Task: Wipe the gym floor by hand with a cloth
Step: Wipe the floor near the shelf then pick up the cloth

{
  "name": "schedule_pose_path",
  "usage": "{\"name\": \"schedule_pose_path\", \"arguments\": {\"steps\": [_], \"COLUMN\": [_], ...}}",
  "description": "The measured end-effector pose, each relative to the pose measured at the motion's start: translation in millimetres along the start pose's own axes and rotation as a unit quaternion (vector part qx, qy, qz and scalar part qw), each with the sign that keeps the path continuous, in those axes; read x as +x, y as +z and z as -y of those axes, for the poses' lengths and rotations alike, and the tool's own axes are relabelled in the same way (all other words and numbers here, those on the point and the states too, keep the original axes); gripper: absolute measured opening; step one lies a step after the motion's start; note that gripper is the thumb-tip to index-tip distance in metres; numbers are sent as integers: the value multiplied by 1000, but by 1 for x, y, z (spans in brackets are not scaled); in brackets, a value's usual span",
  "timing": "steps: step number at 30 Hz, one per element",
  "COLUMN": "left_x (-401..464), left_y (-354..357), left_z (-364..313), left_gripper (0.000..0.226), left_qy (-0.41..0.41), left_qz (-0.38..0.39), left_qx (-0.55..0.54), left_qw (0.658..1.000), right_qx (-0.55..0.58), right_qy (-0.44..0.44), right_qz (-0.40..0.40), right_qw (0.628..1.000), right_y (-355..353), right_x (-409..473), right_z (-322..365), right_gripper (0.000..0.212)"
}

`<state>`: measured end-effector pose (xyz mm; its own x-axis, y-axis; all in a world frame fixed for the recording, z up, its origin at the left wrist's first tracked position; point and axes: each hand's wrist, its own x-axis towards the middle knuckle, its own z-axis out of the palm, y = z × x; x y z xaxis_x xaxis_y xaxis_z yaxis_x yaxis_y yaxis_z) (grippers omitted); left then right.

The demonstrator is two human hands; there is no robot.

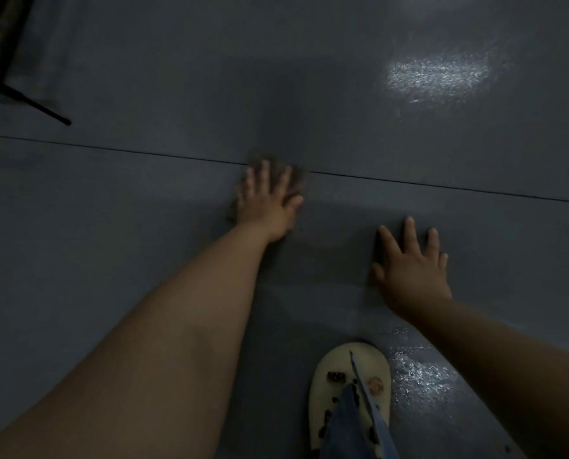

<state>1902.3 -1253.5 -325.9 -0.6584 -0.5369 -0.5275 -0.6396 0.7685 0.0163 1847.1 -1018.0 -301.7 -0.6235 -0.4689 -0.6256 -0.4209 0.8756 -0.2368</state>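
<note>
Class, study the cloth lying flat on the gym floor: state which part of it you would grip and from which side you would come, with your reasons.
Grip the cloth at its far edge, where it shows past the fingertips of the left hand. Come from above, since it lies flat under that spread palm, across the seam in the floor, leaving no raised fold. The right hand rests bare on the floor, probably free to pinch.

a dim indoor room with a gym-style floor (177,77): wide dark grey sheets of matte, rubbery-looking flooring meet at a thin straight seam (442,188) running across the view. a pale glare (438,76) on the surface shows a fine pebbled texture and overhead lighting. at the far left edge a black metal frame (8,77) stands on the flooring, one thin leg slanting out, possibly an equipment stand.
</note>
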Motion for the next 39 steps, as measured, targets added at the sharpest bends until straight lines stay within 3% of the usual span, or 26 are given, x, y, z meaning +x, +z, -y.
{"name": "schedule_pose_path", "arguments": {"steps": [3,6,9,11,15,17,19,21,23,26,28,29,31,33,36,39], "left_x": [5,-13,-23,-28,-65,-86,-99,-112,-131,-160,-167,-166,-161,-158,-157,-156], "left_y": [-4,2,11,16,37,50,62,74,89,101,100,99,95,93,91,84], "left_z": [50,87,80,57,12,12,28,51,73,85,77,70,50,28,-4,-9], "left_gripper": [65,64,62,62,63,63,64,65,65,63,62,63,63,64,63,59], "left_qy": [-158,-291,-336,-296,-69,45,93,3,-179,-411,-478,-489,-470,-398,-212,-36], "left_qz": [13,24,-12,-20,-30,-13,-10,-22,-36,-36,-43,-42,-30,-18,6,61], "left_qx": [-75,-164,-189,-146,-22,38,66,25,-58,-214,-269,-274,-256,-212,-140,-102], "left_qw": [985,942,923,944,997,998,993,999,981,885,835,827,844,893,967,992], "right_qx": [-1,-5,-13,-19,-44,-59,-74,-89,-94,-98,-98,-96,-90,-83,-77,-66], "right_qy": [-6,-5,-6,-4,-27,-55,-81,-94,-96,-96,-92,-89,-81,-72,-63,-51], "right_qz": [7,6,2,9,42,66,94,114,119,119,118,116,107,98,87,69], "right_qw": [1000,1000,1000,1000,998,995,990,985,984,983,984,985,987,989,991,994], "right_y": [-2,-1,0,-1,-1,0,1,2,4,6,6,7,8,9,8,5], "right_x": [1,1,0,-1,-9,-15,-21,-27,-32,-36,-39,-41,-44,-48,-55,-64], "right_z": [-2,-2,-2,0,6,8,7,2,-5,-15,-19,-20,-22,-21,-15,-2], "right_gripper": [63,62,64,65,64,61,58,56,55,56,56,56,56,56,55,55]}}
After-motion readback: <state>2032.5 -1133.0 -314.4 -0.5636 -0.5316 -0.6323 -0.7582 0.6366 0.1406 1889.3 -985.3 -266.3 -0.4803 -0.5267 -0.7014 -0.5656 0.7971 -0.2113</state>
